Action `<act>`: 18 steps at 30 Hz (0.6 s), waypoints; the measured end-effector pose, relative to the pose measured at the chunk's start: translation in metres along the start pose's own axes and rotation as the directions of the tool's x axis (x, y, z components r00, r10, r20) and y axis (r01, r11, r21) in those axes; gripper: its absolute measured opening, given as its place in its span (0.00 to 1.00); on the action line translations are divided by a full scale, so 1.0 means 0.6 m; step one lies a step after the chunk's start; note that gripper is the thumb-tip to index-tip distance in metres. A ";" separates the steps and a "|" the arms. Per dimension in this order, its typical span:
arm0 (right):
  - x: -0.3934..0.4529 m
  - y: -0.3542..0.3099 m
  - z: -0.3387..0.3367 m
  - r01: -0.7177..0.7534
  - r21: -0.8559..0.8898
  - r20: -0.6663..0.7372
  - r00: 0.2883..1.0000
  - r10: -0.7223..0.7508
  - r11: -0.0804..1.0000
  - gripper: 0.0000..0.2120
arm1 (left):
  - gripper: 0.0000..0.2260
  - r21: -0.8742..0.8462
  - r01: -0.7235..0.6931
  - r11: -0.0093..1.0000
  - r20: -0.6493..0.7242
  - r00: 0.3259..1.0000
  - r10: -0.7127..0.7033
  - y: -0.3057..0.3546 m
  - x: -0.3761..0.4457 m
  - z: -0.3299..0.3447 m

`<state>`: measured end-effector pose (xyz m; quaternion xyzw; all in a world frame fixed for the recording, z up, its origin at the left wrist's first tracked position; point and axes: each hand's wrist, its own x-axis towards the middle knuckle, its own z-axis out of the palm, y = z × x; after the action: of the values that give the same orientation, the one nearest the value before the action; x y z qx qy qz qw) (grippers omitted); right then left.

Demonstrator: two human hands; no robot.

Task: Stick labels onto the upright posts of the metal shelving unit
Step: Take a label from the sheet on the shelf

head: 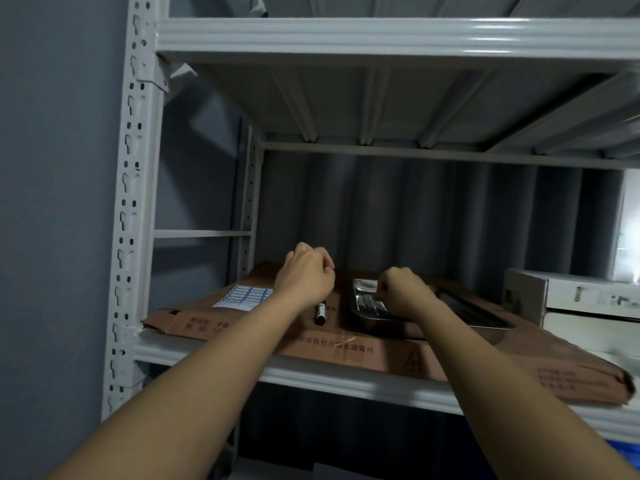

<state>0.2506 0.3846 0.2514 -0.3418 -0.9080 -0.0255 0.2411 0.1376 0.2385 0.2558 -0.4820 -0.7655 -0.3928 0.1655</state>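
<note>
1. Plainly, both bare arms reach in over the shelf (207, 351) of the grey metal shelving unit; a flattened cardboard box (381, 344) lies on that shelf and serves as landmark.
2. Left hand (304, 275) hovers above the back left part of the cardboard box; its fingers are curled with thumb and fingertips drawn together, and whether they pinch something small I cannot tell.
3. Right hand (403, 291) is over the metal tray (367, 306) that sits on the middle of the cardboard box; its fingers curl downward at the tray, and whether they grip anything I cannot tell.
4. Label sheet (244, 297), white with rows of blue-edged labels, lies flat on the left end of the cardboard box, just left of the left wrist.
5. Black marker (320, 314) with a white band lies on the cardboard box between the label sheet and the tray, below the left hand.
6. Front left post (130, 202), pierced with slots, stands left of the cardboard box; a white box (571, 299) stands at the right end of it.
</note>
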 end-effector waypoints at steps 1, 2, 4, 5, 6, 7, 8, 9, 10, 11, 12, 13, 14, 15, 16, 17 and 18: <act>0.000 -0.002 0.000 0.010 -0.013 0.005 1.000 -0.010 1.000 0.08 | 0.07 -0.001 0.000 1.000 0.001 1.000 0.000 -0.002 0.000 -0.002; 0.000 -0.005 0.000 0.011 -0.021 0.008 1.000 -0.011 1.000 0.08 | 0.07 0.001 0.000 1.000 0.002 1.000 0.000 -0.003 0.000 -0.003; 0.002 -0.007 -0.001 0.010 -0.034 0.006 1.000 -0.010 0.999 0.08 | 0.06 0.008 0.001 1.000 0.004 1.000 -0.001 -0.007 0.000 -0.007; 0.002 -0.009 -0.002 0.016 -0.041 0.010 1.000 -0.016 0.999 0.09 | 0.07 0.012 0.001 1.000 0.004 1.000 -0.001 -0.009 0.000 -0.009; 0.000 -0.014 -0.003 0.020 -0.041 0.022 1.000 -0.019 0.999 0.10 | 0.07 0.016 0.000 1.000 0.004 1.000 0.000 -0.011 0.000 -0.012; 0.000 -0.018 -0.004 0.026 -0.030 0.031 0.999 -0.025 0.999 0.11 | 0.07 0.018 -0.003 1.000 0.006 1.000 0.003 -0.013 0.000 -0.014; 0.000 -0.023 -0.005 0.024 -0.003 0.036 0.999 -0.024 1.000 0.11 | 0.07 0.019 -0.006 1.000 0.009 1.000 0.006 -0.015 0.000 -0.016; 0.002 -0.027 -0.004 0.024 0.033 0.028 0.999 -0.025 0.999 0.09 | 0.07 0.020 -0.007 1.000 0.010 1.000 0.007 -0.018 -0.001 -0.019; 0.001 -0.035 -0.005 0.019 0.083 0.017 1.000 -0.021 0.996 0.07 | 0.07 0.023 -0.008 1.000 0.008 1.000 0.008 -0.021 -0.002 -0.022; 0.001 -0.042 -0.004 0.023 0.128 -0.002 1.000 -0.023 0.991 0.07 | 0.07 0.028 -0.010 1.000 0.004 1.000 0.010 -0.025 -0.003 -0.024; 0.002 -0.051 -0.003 0.035 0.164 -0.018 0.999 -0.033 0.986 0.04 | 0.06 0.034 -0.010 0.999 -0.006 1.000 0.010 -0.029 -0.004 -0.027; 0.002 -0.060 -0.002 0.066 0.200 -0.043 0.997 -0.059 0.978 0.02 | 0.06 0.038 -0.003 0.999 -0.020 1.000 0.004 -0.033 -0.005 -0.030; 0.001 -0.072 -0.003 0.093 0.240 -0.066 0.995 -0.079 0.966 0.05 | 0.08 0.043 0.017 0.999 -0.038 0.999 -0.015 -0.037 -0.006 -0.035; 0.001 -0.086 -0.002 0.121 0.281 -0.089 0.991 -0.099 0.952 0.06 | 0.11 0.048 0.045 0.998 -0.057 0.997 -0.042 -0.042 -0.007 -0.040; -0.001 -0.102 -0.003 0.145 0.318 -0.113 0.987 -0.114 0.937 0.07 | 0.15 0.051 0.074 0.996 -0.076 0.995 -0.070 -0.046 -0.008 -0.047; -0.001 -0.119 -0.003 0.170 0.348 -0.138 0.982 -0.129 0.922 0.07 | 0.17 0.058 0.095 0.994 -0.104 0.991 -0.089 -0.052 -0.010 -0.054; 0.000 -0.137 -0.002 0.202 0.369 -0.170 0.974 -0.148 0.907 0.07 | 0.17 0.071 0.104 0.992 -0.139 0.986 -0.094 -0.059 -0.011 -0.062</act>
<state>0.1993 0.3213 0.2624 -0.2026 -0.9035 0.1077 0.3621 0.1051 0.1980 0.2599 -0.4088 -0.7902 -0.4022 0.2161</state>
